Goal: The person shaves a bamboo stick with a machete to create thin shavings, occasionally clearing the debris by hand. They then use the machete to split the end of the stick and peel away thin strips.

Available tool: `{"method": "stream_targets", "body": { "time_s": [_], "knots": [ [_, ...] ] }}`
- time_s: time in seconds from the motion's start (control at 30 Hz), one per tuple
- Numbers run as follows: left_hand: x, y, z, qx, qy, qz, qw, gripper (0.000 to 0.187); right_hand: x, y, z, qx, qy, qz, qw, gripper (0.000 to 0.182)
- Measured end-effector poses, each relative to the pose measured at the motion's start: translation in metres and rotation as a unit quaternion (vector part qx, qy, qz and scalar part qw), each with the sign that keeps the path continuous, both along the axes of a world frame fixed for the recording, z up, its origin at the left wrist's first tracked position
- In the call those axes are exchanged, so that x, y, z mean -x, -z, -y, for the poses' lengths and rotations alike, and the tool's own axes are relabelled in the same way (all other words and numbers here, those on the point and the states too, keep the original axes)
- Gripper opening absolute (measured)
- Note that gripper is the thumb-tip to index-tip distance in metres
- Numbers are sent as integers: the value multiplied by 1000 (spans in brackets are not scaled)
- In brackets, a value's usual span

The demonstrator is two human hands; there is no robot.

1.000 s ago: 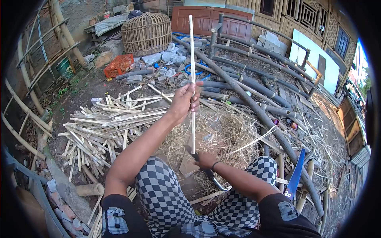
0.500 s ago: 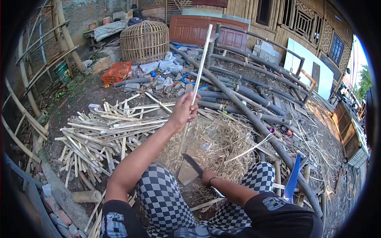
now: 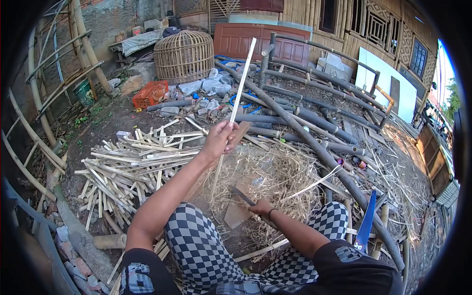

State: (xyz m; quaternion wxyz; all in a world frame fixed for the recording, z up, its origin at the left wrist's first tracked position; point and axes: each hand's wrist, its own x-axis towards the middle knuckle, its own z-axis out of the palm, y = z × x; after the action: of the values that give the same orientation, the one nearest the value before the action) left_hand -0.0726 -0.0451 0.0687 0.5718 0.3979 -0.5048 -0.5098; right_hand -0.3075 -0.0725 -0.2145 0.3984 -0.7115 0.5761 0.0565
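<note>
My left hand (image 3: 219, 140) is closed around a long, pale bamboo strip (image 3: 240, 91). The strip stands steeply tilted, its top leaning right and its lower end between my knees. In my right hand (image 3: 262, 208) is a machete (image 3: 241, 194), its dark blade pointing up and left, apart from the strip. Below the blade lies a flat brown board (image 3: 236, 215), with curly bamboo shavings (image 3: 290, 179) around it. Behind my left hand a brown wooden block (image 3: 239, 132) is partly hidden.
A heap of split bamboo strips (image 3: 132, 169) lies on the left. A long dark pole (image 3: 300, 128) slants across the right, near a blue handsaw (image 3: 366, 221). Farther back are bamboo poles (image 3: 319, 120), rubble (image 3: 211, 87), an orange crate (image 3: 150, 94) and a domed bamboo cage (image 3: 184, 56).
The view has shifted slightly. The machete blade has turned and now shows narrower, a little right of the strip's lower end. My left hand still holds the strip.
</note>
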Motion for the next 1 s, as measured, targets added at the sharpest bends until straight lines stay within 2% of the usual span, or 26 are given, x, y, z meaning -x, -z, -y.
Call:
{"method": "stream_targets", "body": {
  "time_s": [0.07,0.13,0.2,0.27,0.33,0.4,0.47,0.6,0.67,0.7,0.83,0.93,1.0],
  "knots": [
    [-4,1,-3,-7,-9,9,1000,27,-2,-23,13,-12,0,51,999,60],
    [-10,4,-3,-6,0,17,1000,27,-5,-66,19,28,18,152,988,60],
    [-10,1,-12,-8,-7,27,1000,29,-10,-130,22,56,-2,197,979,49],
    [-13,-1,-18,18,-7,87,996,29,-5,-188,28,59,9,295,954,29],
    [-19,-3,-25,15,-1,96,995,28,8,-256,26,-36,64,353,933,28],
    [-28,-1,-32,25,-50,172,984,25,23,-284,45,-43,91,428,898,33],
    [-34,-4,-44,20,-59,185,981,27,39,-309,44,61,132,474,868,36],
    [-43,3,-59,23,-70,291,954,42,71,-320,21,192,160,559,790,37],
    [-34,-1,-74,78,-47,410,907,43,77,-317,17,250,133,560,778,37],
    [-27,-7,-80,64,-57,431,898,49,77,-321,13,263,118,561,776,37],
    [-14,-20,-93,43,-96,475,873,47,77,-319,12,253,108,571,774,37],
    [-9,-25,-95,51,-126,459,878,46,80,-320,15,257,141,580,760,39],
    [-11,-26,-95,50,-133,467,873,46,84,-324,17,210,215,622,723,42]
  ]
}}
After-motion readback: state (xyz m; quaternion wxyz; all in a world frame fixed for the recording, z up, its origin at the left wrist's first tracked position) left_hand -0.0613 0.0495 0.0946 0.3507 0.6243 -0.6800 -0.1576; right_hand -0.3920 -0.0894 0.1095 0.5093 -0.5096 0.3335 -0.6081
